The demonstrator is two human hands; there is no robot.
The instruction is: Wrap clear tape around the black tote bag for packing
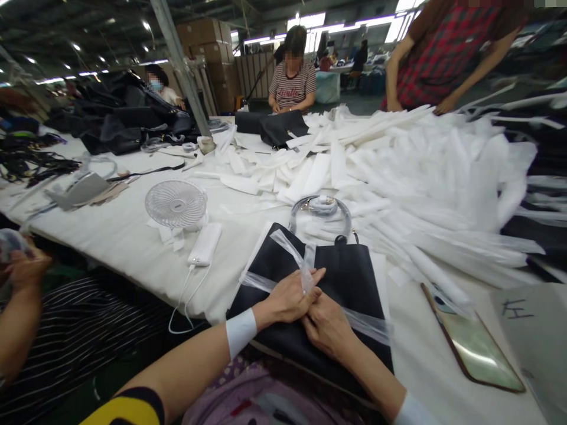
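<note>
Right then, the left hand (290,301) and the right hand (326,326) met over a black bag (349,277) lying flat at the near edge of the white table (128,230), both pinching a clear plastic strip (296,254) draped across it. Beyond the bag lay its wrapped handle (321,205); to the left, a power bank (205,244) and small fan (176,203); to the right, a phone (473,342) and heaped white foam strips (420,171).

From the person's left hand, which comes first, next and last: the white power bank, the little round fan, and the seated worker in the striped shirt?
Measured from the left hand on the black bag:
1. White power bank, just to the left on the table.
2. Small round fan, farther left and back, beyond the power bank.
3. Seated worker in the striped shirt, at the far side of the table, behind the heap of white strips.
</note>
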